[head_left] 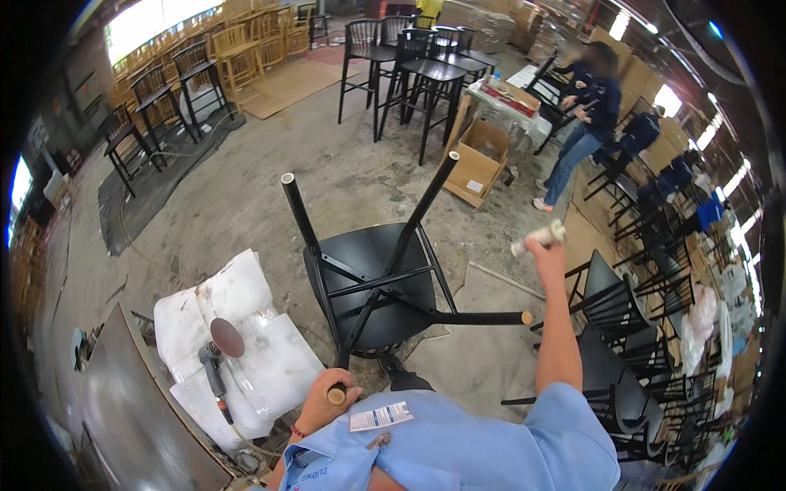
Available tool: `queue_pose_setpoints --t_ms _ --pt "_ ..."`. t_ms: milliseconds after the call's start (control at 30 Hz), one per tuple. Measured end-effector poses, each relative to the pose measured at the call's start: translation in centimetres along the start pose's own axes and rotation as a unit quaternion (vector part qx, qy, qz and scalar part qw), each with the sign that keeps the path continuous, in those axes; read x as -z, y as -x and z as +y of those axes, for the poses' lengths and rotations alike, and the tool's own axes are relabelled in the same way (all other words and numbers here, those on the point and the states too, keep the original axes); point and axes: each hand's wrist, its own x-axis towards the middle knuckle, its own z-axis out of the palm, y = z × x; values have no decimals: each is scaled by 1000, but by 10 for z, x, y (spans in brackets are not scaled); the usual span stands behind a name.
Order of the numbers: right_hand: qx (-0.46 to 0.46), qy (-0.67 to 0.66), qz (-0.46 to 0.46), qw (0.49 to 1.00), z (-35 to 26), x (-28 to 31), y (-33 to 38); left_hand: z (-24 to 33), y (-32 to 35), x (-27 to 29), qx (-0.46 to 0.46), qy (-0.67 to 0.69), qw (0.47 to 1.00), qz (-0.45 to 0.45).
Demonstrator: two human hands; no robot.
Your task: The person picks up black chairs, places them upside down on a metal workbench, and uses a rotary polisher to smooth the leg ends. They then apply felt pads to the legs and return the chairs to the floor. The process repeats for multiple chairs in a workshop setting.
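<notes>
An upturned black chair (354, 245) is in front of me, its legs pointing up and outward with pale round ends. My left hand (322, 401) is closed around the end of the nearest leg. Out to the right, my right hand (547, 252) grips a short off-white cylinder (524, 245), slightly blurred; its kind I cannot make out. That hand is apart from the chair, beyond the tip of the right leg. A disc sander (214, 372) with a reddish-brown round pad lies on white padding (196, 315) left of the chair.
A metal-topped surface (135, 401) stands at the lower left. Black chairs (610, 299) line the right side. Tall black chairs (430, 69) stand ahead, near an open cardboard box (475, 168) and a cluttered worktable (508, 96). A person (585, 114) works beside it.
</notes>
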Motion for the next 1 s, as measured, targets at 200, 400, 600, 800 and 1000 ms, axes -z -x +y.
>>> queue_pose_setpoints --t_ms 200,400,600,800,1000 --pt "88 11 -71 994 -70 -107 -134 9 10 -23 44 26 989 136" --pt "161 5 -130 978 -69 -180 -195 9 11 -40 53 28 972 227" --pt "134 -38 -129 982 -62 -197 -220 13 10 -48 84 34 958 272" --pt "121 -16 -96 988 -42 -190 -220 10 8 -46 94 23 961 261" --pt "69 -33 -87 993 -42 -176 -215 27 0 -42 130 12 961 243"
